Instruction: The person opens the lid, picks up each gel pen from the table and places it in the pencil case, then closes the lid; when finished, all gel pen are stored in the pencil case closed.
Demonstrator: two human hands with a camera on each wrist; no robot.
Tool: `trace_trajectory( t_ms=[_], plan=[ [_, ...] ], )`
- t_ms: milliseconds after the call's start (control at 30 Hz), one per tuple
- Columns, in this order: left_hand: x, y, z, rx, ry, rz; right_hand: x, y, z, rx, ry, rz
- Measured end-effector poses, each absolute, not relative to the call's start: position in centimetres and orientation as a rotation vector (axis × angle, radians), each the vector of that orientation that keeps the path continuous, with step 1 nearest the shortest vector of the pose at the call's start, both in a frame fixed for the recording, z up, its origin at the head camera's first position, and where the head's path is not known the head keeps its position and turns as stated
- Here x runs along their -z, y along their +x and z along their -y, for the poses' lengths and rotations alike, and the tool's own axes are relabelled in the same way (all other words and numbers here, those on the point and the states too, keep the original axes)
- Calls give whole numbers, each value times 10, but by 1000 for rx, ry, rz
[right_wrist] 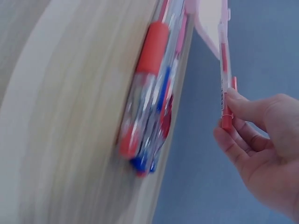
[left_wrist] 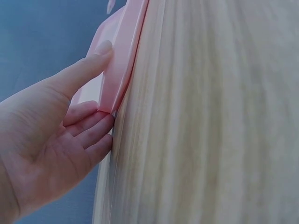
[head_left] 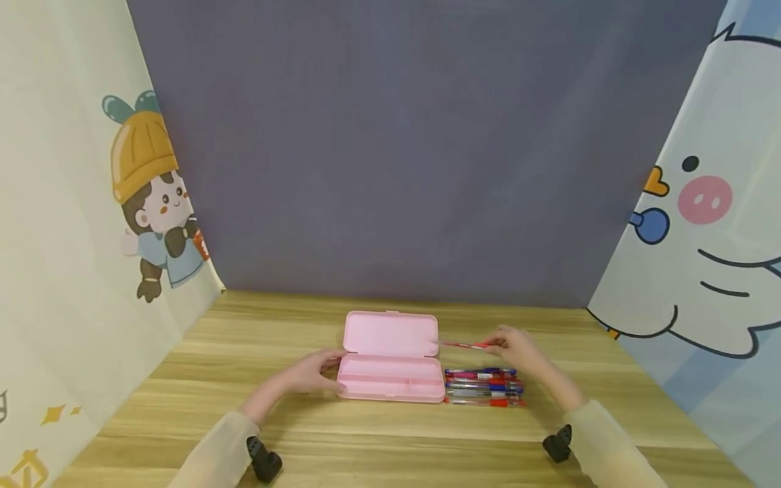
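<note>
A pink pencil case (head_left: 390, 388) lies open on the table, its lid (head_left: 391, 333) folded back and its tray divided inside. My left hand (head_left: 312, 373) grips the case's left end; in the left wrist view the thumb (left_wrist: 103, 48) lies on the pink side wall and the other fingers bend against the end. My right hand (head_left: 511, 347) pinches a clear pen with red parts (right_wrist: 225, 79) by one end, raised above the table with its other end pointing left toward the lid. Below that hand, several pens (head_left: 485, 388) in red, blue and pink lie in a row right of the case.
The wooden table (head_left: 342, 444) carries the case and the pens. A dark grey panel (head_left: 396, 149) stands along its back edge. Cartoon-printed sheets border the left (head_left: 55, 203) and right (head_left: 720, 285) sides.
</note>
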State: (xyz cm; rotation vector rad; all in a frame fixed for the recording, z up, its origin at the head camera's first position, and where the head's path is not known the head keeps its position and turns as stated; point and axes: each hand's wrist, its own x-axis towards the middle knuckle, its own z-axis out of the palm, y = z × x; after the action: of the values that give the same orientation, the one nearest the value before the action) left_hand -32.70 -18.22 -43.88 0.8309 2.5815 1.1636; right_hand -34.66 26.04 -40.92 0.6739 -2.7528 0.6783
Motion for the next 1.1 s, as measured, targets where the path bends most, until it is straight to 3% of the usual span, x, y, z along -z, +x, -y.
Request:
trace_trajectory(
  t_ms=[1100],
  plan=[
    [438, -328, 181, -1189, 832, -2569, 412, -349, -159, -855, 985, 2660]
  ],
)
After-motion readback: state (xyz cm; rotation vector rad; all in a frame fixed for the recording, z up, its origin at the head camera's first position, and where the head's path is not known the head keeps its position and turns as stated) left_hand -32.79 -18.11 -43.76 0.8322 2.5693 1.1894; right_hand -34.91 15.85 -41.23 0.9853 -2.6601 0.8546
